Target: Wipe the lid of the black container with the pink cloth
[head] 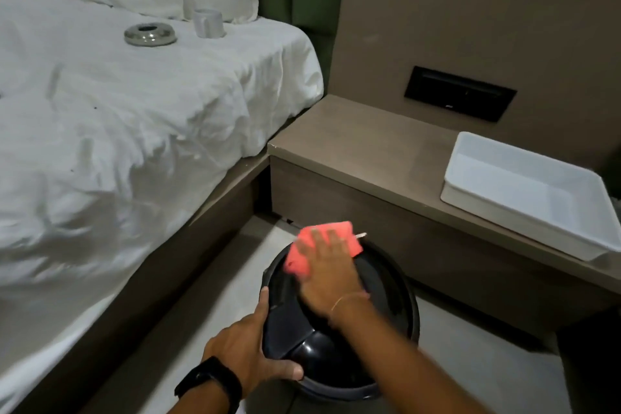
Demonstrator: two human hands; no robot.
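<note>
A round black container [396,309] with a glossy domed lid [302,343] stands on the floor at the lower middle. My left hand [248,346] grips the lid's near-left rim, thumb on top. My right hand [327,276] lies flat on the pink cloth [302,259], pressing it onto the far-left part of the lid. The cloth sticks out beyond my fingers toward the bedside shelf. My right forearm hides the middle of the lid.
A bed with white sheets [134,131] fills the left; a metal ashtray [150,34] and a white mug [208,23] rest on it. A brown bedside shelf [353,148] carries a white tray [524,198] at the right. Pale floor surrounds the container.
</note>
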